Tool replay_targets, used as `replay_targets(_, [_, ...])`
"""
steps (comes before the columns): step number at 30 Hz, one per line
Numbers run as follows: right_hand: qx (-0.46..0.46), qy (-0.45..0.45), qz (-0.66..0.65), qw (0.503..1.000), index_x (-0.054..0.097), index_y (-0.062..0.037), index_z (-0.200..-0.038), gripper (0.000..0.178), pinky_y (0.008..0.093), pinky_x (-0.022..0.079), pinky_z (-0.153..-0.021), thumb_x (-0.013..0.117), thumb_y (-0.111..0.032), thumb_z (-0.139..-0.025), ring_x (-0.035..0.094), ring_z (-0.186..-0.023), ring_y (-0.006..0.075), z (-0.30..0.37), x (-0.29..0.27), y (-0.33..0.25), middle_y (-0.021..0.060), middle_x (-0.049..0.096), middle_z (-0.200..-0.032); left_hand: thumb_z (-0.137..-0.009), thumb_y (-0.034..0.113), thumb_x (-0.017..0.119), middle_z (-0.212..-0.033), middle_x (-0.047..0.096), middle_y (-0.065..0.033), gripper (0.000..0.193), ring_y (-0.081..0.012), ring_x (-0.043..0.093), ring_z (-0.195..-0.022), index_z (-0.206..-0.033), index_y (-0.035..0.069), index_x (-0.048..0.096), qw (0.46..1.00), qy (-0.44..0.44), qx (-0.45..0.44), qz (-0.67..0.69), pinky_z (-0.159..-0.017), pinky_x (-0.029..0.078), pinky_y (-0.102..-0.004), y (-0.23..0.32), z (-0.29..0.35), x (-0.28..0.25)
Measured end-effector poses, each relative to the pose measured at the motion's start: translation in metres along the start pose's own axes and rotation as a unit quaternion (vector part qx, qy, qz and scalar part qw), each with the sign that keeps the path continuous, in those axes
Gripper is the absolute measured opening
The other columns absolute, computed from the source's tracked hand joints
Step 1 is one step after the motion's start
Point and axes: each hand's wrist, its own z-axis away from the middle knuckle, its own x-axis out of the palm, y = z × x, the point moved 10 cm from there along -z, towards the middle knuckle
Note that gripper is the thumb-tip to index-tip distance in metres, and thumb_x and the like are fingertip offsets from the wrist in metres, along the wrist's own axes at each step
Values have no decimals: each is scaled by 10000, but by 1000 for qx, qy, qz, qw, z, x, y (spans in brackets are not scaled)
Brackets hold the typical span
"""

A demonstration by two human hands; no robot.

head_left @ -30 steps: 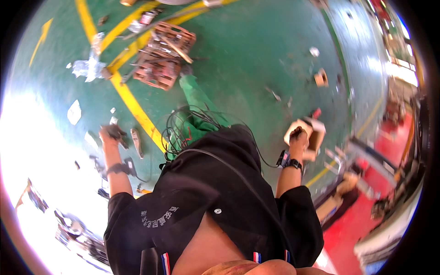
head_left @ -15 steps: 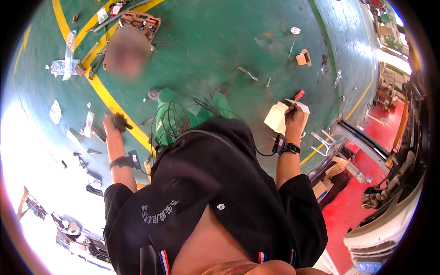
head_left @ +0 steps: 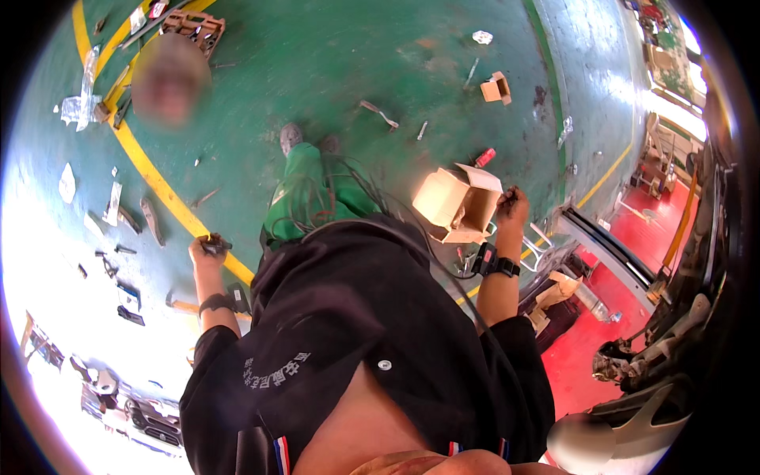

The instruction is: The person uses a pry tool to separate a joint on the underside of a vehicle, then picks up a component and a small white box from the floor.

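At the left, my left hand (head_left: pixel 207 252) is closed around a small dark part (head_left: pixel 214 243), whose exact kind does not show. Over on the right, an open cardboard box (head_left: pixel 440 198) has its flaps up, with a brownish thing (head_left: pixel 459 217) lying inside. My right hand (head_left: pixel 514 207) is just beyond the box's right edge, its darkened fingers curled; what they hold, if anything, is hidden. Thin black cables (head_left: pixel 348 178) hang in front of my green trousers.
A red can (head_left: pixel 484 157) and a smaller open box (head_left: pixel 496 89) are on the green floor. Beyond my left hand lie clear plastic wrap (head_left: pixel 79 109) and scattered parts. A brown crate (head_left: pixel 198 30) stands far left. A white stand (head_left: pixel 538 249) and a metal rail (head_left: pixel 606 247) are at right.
The view has shifted, and floor things appear further left. My right hand has come away from over the box to its right side, uncovering the opening. My left hand still grips the dark part.
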Motion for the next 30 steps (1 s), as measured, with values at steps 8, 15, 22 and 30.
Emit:
replay_targets(8, [25,-22,16,999,544,-73,-819,75,241,404,-511,498,-115,-860,486,-579,110,-55,-43,-12,-3,511,-655,-751,130,570,-717,571,-111,167,-250,584,-694,-851,-2,545,961,-194,161,-116,-637,485,-360,-25,71,174])
replay_targets(15, [42,-84,140,986,559,-84,-796,91,228,404,-527,531,-139,-862,483,-580,95,-161,-35,-67,-14,532,-672,-744,84,575,-733,609,-125,172,-254,607,-656,-881,-16,546,979,-158,126,-19,-637,509,-350,-157,80,136])
replay_targets(22, [23,-98,207,973,575,-110,-809,69,220,409,-519,547,-144,-863,501,-582,74,-182,-22,-113,-45,560,-724,-677,64,480,-645,550,-149,87,-306,576,-594,-697,-20,491,992,-67,-11,103,-600,518,-400,-303,59,27])
replay_targets(30, [-20,-177,236,955,592,-85,-837,50,207,401,-508,559,-120,-851,496,-583,72,-141,111,-104,-26,556,-711,-677,76,502,-661,540,-100,100,-268,575,-616,-753,11,491,972,-48,-35,226,-598,497,-375,-332,13,-31])
